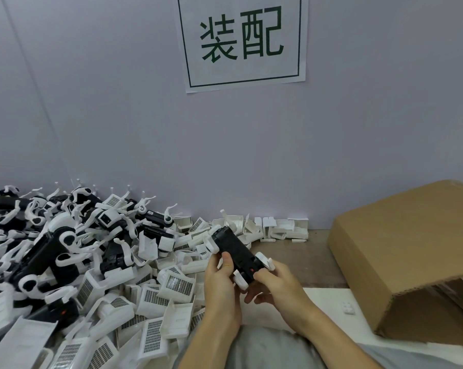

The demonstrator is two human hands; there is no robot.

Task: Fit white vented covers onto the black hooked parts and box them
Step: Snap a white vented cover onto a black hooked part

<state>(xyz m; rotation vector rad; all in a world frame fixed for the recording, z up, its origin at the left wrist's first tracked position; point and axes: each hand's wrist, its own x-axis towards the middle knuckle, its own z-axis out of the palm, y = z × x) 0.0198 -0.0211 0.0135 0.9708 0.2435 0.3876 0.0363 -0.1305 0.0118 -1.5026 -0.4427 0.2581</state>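
Left hand [223, 282]: fingers curled round the near left side of the black hooked part [235, 251]; thumb lies along its edge.
Right hand [274, 284]: thumb and fingertips pinch the part's near end, beside a small red spot; remaining fingers loosely curled beneath.
Black hooked part: held above the table [305, 258], tilted away toward the wall; white pieces project at its near end and far left side.
Heap of black hooked parts [46, 246]: piled at left against the wall.
White vented covers [156, 296]: scattered at left and centre, some along the wall.
Cardboard box [408, 251]: at right, lying on its side; opening faces right.
Sign [242, 41]: on the wall above.
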